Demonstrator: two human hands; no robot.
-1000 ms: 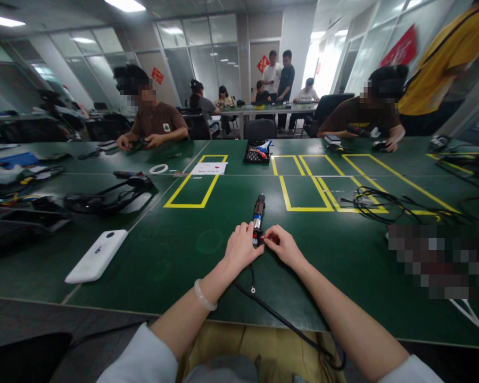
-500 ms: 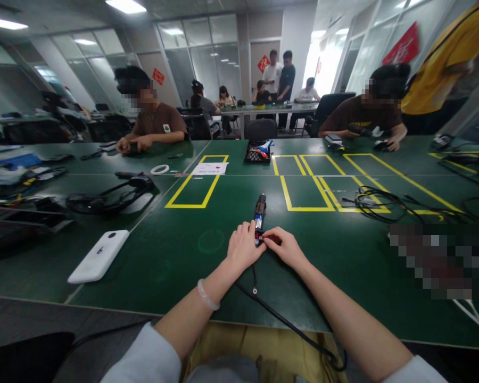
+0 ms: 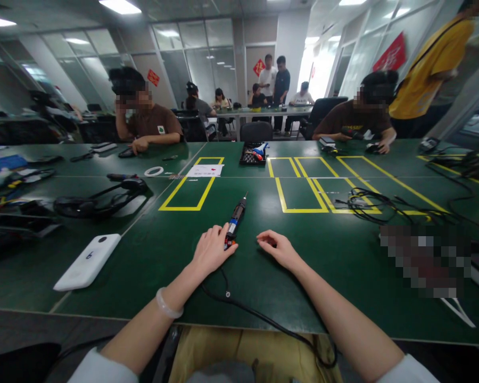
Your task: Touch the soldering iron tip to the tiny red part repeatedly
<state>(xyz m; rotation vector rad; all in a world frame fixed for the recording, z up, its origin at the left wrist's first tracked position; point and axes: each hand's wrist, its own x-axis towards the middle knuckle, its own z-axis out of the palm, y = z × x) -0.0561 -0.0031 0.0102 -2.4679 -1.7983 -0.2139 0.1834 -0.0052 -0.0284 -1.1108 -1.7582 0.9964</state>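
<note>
Near the table's middle, my left hand (image 3: 212,246) is wrapped over the rear of a black and blue pen-shaped tool (image 3: 236,217), whose thin metal tip points away and slightly right. Red and orange parts show between its fingers. A black cable (image 3: 259,314) with a small ring end beside it runs from under this hand to the table's front edge. My right hand (image 3: 279,249) rests a short way to the right, touching no tool, its fingers bent and thumb a little apart from them; nothing shows in it.
A white power bank (image 3: 88,261) and a black headset (image 3: 99,199) lie left. Beyond are a tool tray (image 3: 252,154), a paper (image 3: 205,170) and yellow tape outlines. Tangled cables (image 3: 367,205) lie right. People sit across the table (image 3: 175,287).
My left hand and the tool have moved left, and the tool now slants right. My right hand has come away from the tool. The person across at the left has raised a hand to the head.
</note>
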